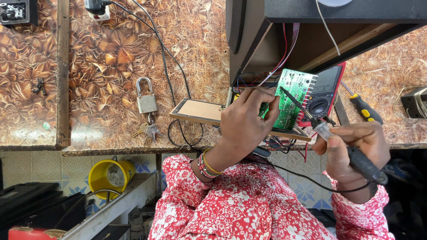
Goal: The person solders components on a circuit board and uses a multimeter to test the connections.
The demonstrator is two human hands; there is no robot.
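On the leaf-patterned worktop (pixel 115 66), a steel padlock (pixel 146 98) with keys lies left. Centre, the left hand (pixel 245 122) pinches a green rectangular circuit board (pixel 291 98), tilted against a red multimeter (pixel 327 91). Right hand (pixel 353 149) grips a soldering iron (pixel 329 133), tip touching the board.

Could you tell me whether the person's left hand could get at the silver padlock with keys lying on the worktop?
Probably not at once: the left hand grips the green circuit board, though nothing blocks the padlock.
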